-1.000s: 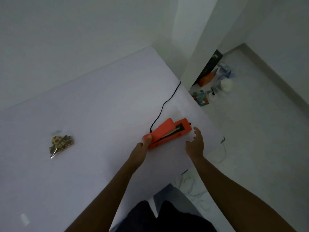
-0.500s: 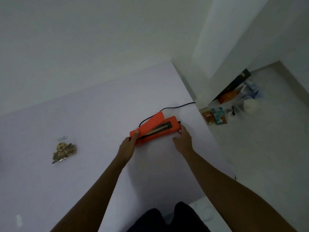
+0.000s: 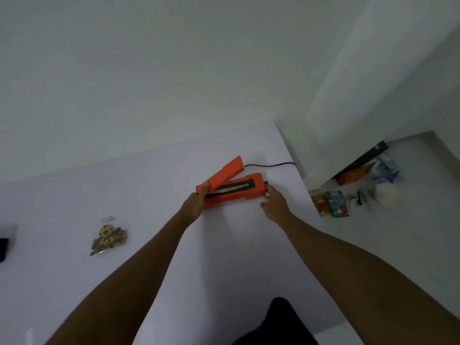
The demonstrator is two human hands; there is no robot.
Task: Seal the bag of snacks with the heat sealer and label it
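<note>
An orange heat sealer (image 3: 232, 189) lies on the white table (image 3: 149, 195) near its right edge, with its lid raised and the dark sealing strip showing. My left hand (image 3: 195, 204) grips the sealer's left hinge end, thumb on top. My right hand (image 3: 273, 201) rests its fingers against the sealer's right end. A clear bag of snacks (image 3: 109, 239) with cookies and dark pieces lies flat far to the left, apart from both hands. A small white label (image 3: 109, 217) sits just above the bag.
The sealer's black cord (image 3: 271, 165) runs right over the table edge. A dark object (image 3: 3, 247) sits at the left border. Snack packets (image 3: 331, 203), an orange box (image 3: 352, 176) and white containers lie on the floor to the right, by a wall.
Both hands have slid the sealer further onto the table and turned it more level. The cord now trails to the right. My right hand has closed against the sealer's end.
</note>
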